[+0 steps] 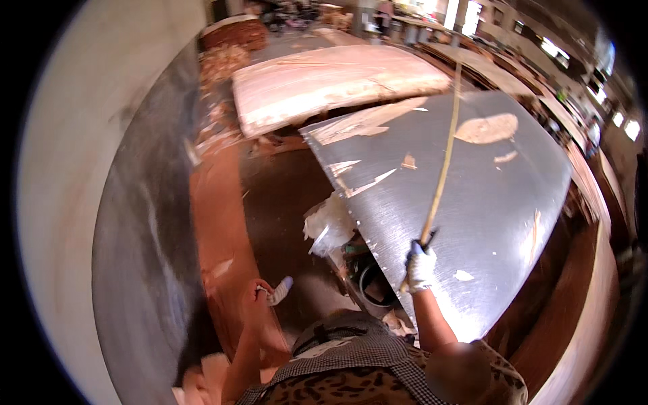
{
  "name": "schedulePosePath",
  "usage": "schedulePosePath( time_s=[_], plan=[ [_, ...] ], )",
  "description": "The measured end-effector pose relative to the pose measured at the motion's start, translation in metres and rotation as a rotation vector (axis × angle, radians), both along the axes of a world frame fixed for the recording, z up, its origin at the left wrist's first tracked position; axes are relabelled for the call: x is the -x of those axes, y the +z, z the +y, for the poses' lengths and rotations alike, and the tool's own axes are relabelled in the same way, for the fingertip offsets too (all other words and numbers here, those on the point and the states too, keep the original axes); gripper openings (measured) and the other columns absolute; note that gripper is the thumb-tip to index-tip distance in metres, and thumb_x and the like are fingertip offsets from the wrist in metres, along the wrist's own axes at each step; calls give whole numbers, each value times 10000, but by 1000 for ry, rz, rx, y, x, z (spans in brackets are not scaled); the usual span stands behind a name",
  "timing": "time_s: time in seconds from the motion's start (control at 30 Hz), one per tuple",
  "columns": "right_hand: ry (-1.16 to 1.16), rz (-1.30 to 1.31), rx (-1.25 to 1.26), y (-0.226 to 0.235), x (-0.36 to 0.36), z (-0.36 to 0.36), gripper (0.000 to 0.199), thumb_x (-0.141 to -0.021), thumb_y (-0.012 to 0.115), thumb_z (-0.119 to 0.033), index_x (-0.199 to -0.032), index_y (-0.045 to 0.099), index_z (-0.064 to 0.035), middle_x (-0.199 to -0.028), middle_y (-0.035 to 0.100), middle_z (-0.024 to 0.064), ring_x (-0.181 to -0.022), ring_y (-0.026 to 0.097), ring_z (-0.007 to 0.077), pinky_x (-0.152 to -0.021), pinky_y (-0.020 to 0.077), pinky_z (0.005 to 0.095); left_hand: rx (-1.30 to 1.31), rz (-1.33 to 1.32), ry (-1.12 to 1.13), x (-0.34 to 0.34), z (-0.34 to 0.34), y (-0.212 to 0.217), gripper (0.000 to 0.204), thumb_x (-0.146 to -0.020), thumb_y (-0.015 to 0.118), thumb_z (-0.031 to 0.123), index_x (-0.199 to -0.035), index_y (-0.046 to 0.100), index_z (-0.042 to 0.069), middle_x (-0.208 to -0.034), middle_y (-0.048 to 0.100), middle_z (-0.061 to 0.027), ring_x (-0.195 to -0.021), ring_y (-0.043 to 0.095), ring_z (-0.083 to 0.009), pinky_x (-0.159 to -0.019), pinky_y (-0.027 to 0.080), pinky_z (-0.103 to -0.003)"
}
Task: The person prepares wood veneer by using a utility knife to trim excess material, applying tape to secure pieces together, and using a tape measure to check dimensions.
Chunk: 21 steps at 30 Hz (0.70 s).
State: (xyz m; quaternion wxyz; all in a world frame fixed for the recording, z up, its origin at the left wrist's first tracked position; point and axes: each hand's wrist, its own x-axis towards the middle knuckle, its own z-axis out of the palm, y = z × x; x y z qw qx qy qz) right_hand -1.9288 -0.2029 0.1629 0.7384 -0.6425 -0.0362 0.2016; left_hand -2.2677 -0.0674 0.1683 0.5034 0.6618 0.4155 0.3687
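Observation:
A long, thin yellowish stick (445, 162) slants up and away over a grey metal-topped table (486, 189). My right hand (421, 266), in a white glove with dark bluish fingertips, is closed around its near end. Something small and dark shows by those fingers, too blurred to name. Low on the left is my left hand (275, 291), in a similar glove, with fingers stretched out and nothing seen in them. It is beside a reddish-brown wood strip (223, 209). Pale veneer scraps lie on the metal top, among them a rounded piece (487, 128).
Past the table lies a thick stack of pale veneer sheets (337, 79). A crumpled white plastic bag (331, 223) and a dark bucket (376, 285) are at the table's left edge. A grey panel (145, 223) stands at left. Farther back, a person (385, 15) stands near worktables.

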Motion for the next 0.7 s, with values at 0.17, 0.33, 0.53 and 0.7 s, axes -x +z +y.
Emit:
schedulePosePath(
  time_s=[0.17, 0.33, 0.53, 0.7],
  plan=[
    [114, -30, -5, -7, 60, 155, 127, -816, 532, -175, -778, 496, -60, -562, 439, -18, -469, 384, 65, -407, 335, 232, 178, 110, -386, -82, 85, -1, 153, -800, 473, 149, -865, 539, 27, -736, 536, -51, -715, 509, -128, -677, 410, -250],
    [272, -112, -181, -29, 87, 296, 135, -826, 544, -160, -851, 479, -44, -616, 477, 13, -546, 422, 92, -479, 380, 256, -54, 311, -531, -131, 179, -1, 321, -789, 573, 285, -944, 547, 5, -772, 578, -116, -727, 556, -177, -667, 428, -304],
    [299, -177, -89, -30, 94, 431, 193, -779, 578, -185, -812, 499, -12, -605, 515, 57, -530, 433, 121, -493, 399, 298, 485, 202, -624, -115, 331, -10, 343, -789, 558, 169, -1065, 495, -24, -948, 567, -42, -891, 524, -143, -789, 402, -271],
    [351, -157, 61, -34, 91, 500, 113, -795, 551, -135, -807, 493, -39, -631, 486, -4, -551, 438, 77, -488, 389, 257, 173, 258, -584, -148, 411, -10, 251, -722, 493, 103, -948, 498, -5, -797, 552, -131, -749, 536, -225, -690, 419, -312]
  ],
)
